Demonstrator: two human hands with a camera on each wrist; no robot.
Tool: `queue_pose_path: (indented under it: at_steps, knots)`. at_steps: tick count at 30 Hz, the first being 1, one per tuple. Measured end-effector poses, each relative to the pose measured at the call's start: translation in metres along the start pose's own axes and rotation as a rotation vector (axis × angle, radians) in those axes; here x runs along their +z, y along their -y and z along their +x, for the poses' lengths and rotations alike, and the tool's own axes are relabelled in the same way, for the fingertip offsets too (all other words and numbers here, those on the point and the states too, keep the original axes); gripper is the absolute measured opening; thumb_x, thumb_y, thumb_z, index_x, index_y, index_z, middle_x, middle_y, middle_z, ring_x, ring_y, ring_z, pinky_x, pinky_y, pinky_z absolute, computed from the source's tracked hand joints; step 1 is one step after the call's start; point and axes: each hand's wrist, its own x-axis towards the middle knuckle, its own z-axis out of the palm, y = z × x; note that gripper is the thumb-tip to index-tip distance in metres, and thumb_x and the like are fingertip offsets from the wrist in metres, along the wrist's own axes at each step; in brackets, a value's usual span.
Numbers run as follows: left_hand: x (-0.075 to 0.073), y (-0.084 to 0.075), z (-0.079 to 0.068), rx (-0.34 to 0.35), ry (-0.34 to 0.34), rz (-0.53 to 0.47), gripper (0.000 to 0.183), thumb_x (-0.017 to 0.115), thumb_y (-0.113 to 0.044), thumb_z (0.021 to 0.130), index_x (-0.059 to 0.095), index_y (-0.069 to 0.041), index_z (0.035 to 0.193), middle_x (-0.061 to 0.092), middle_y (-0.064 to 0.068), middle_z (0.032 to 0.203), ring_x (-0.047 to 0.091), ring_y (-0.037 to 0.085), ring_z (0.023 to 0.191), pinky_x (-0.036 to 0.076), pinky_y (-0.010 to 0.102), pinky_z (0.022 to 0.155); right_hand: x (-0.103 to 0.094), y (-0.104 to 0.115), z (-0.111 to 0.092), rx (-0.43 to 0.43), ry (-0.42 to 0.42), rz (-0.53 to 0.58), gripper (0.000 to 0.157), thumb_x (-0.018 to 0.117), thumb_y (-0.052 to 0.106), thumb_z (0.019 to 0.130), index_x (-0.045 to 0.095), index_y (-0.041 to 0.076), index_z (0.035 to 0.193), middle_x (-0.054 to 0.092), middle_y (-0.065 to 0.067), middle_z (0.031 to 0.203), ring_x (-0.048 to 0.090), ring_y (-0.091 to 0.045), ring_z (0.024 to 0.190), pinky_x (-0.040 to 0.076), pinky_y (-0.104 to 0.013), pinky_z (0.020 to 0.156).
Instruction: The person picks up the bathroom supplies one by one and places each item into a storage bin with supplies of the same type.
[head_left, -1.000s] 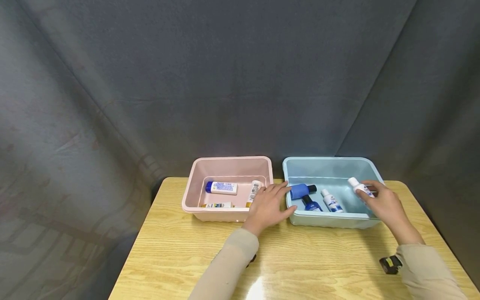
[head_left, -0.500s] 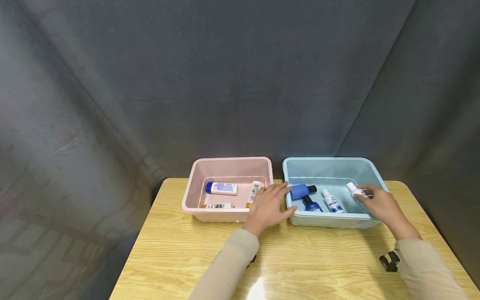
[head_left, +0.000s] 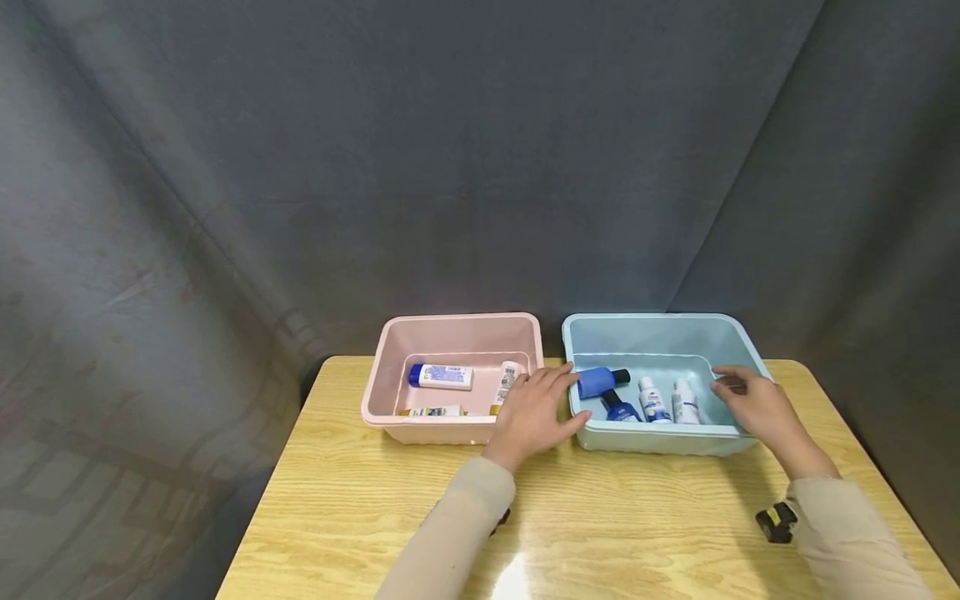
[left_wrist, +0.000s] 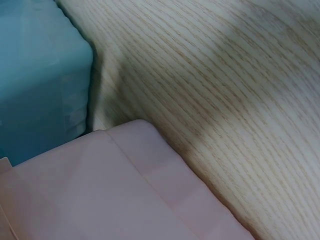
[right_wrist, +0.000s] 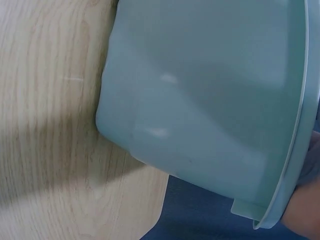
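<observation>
In the head view my left hand (head_left: 531, 412) lies with spread fingers between the two bins, its fingertips at the left rim of the light blue bin. My right hand (head_left: 756, 406) reaches over the right end of that light blue bin (head_left: 645, 333), fingers loosely bent and holding nothing. Left of its fingertips lies a small white bottle (head_left: 686, 403). Beside it is another white bottle (head_left: 654, 402) with a blue label. Two blue bottles with black caps, one light blue (head_left: 596, 382) and one dark blue (head_left: 621, 408), fill the bin's left side.
A pink bin (head_left: 431, 429) stands left of the blue one. Inside are a white tube with a blue cap (head_left: 442, 377), a white bottle (head_left: 507, 382) and a partly hidden tube (head_left: 433, 411). Both bins stand on a wooden table (head_left: 600, 517), with a grey curtain (head_left: 480, 167) behind.
My right hand has lowered the white bottle into the blue bin and let it go beside the other white bottle. The left hand has stayed in place.
</observation>
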Motion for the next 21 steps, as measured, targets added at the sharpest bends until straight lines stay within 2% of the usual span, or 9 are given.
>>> queue_pose_path:
  at_steps: [4, 6, 8, 10, 13, 16, 19, 21]
  knots:
    - [0.0, 0.002, 0.001, 0.014, -0.014, -0.005, 0.068, 0.038, -0.069, 0.095, 0.041, -0.031, 0.15, 0.032, -0.011, 0.159, 0.039, 0.016, 0.139, 0.036, 0.044, 0.111, 0.002, 0.001, -0.005, -0.037, -0.073, 0.027, 0.038, 0.054, 0.014, 0.102, 0.053, -0.013, 0.127, 0.057, -0.037, 0.116, 0.054, -0.053, 0.106, 0.046, -0.063, 0.084]
    - [-0.001, 0.003, 0.002, 0.023, -0.033, -0.01, 0.068, 0.038, -0.069, 0.095, 0.042, -0.03, 0.15, 0.03, -0.011, 0.159, 0.038, 0.017, 0.139, 0.037, 0.045, 0.111, 0.003, 0.002, -0.008, -0.066, -0.125, 0.042, 0.034, 0.054, 0.011, 0.101, 0.055, -0.012, 0.125, 0.059, -0.035, 0.114, 0.056, -0.05, 0.103, 0.048, -0.059, 0.082]
    - [-0.001, 0.006, 0.003, 0.033, -0.058, -0.026, 0.067, 0.041, -0.067, 0.095, 0.043, -0.028, 0.15, 0.029, -0.01, 0.16, 0.038, 0.017, 0.14, 0.037, 0.045, 0.111, 0.005, 0.005, -0.012, -0.088, -0.175, 0.057, 0.031, 0.055, 0.009, 0.1, 0.058, -0.011, 0.124, 0.061, -0.034, 0.112, 0.058, -0.048, 0.101, 0.05, -0.052, 0.079]
    - [-0.001, 0.009, 0.003, 0.036, -0.082, -0.042, 0.065, 0.043, -0.065, 0.095, 0.044, -0.027, 0.149, 0.028, -0.011, 0.161, 0.038, 0.017, 0.14, 0.037, 0.046, 0.111, 0.009, 0.008, -0.017, -0.102, -0.221, 0.069, 0.029, 0.055, 0.007, 0.1, 0.059, -0.01, 0.123, 0.063, -0.032, 0.111, 0.06, -0.045, 0.1, 0.051, -0.036, 0.077]
    - [0.0, 0.013, 0.001, 0.051, -0.123, -0.091, 0.06, 0.047, -0.06, 0.096, 0.047, -0.026, 0.147, 0.026, -0.011, 0.161, 0.037, 0.018, 0.14, 0.037, 0.047, 0.111, 0.013, 0.012, -0.027, -0.115, -0.279, 0.08, 0.027, 0.057, 0.005, 0.098, 0.061, -0.008, 0.121, 0.065, -0.029, 0.109, 0.061, -0.039, 0.097, 0.045, -0.019, 0.071]
    - [0.001, 0.015, -0.001, 0.078, -0.182, -0.147, 0.052, 0.052, -0.051, 0.097, 0.053, -0.026, 0.142, 0.027, -0.01, 0.161, 0.038, 0.018, 0.14, 0.035, 0.046, 0.113, 0.017, 0.016, -0.037, -0.135, -0.339, 0.098, 0.025, 0.058, 0.004, 0.097, 0.064, -0.006, 0.12, 0.068, -0.025, 0.106, 0.06, -0.016, 0.091, 0.039, -0.011, 0.069]
    - [-0.001, 0.017, -0.004, 0.114, -0.261, -0.181, 0.041, 0.057, -0.042, 0.095, 0.06, -0.025, 0.133, 0.032, -0.008, 0.159, 0.04, 0.017, 0.138, 0.033, 0.043, 0.114, 0.021, 0.021, -0.045, -0.156, -0.388, 0.133, 0.024, 0.057, 0.004, 0.098, 0.066, -0.003, 0.118, 0.069, -0.022, 0.105, 0.049, 0.009, 0.086, 0.039, -0.01, 0.069]
    - [-0.003, 0.017, -0.006, 0.138, -0.309, -0.193, 0.035, 0.059, -0.037, 0.094, 0.063, -0.025, 0.127, 0.036, -0.007, 0.157, 0.042, 0.016, 0.137, 0.033, 0.041, 0.114, 0.024, 0.024, -0.05, -0.169, -0.418, 0.161, 0.023, 0.057, 0.004, 0.098, 0.066, -0.003, 0.117, 0.069, -0.022, 0.105, 0.042, 0.018, 0.084, 0.038, -0.009, 0.07]
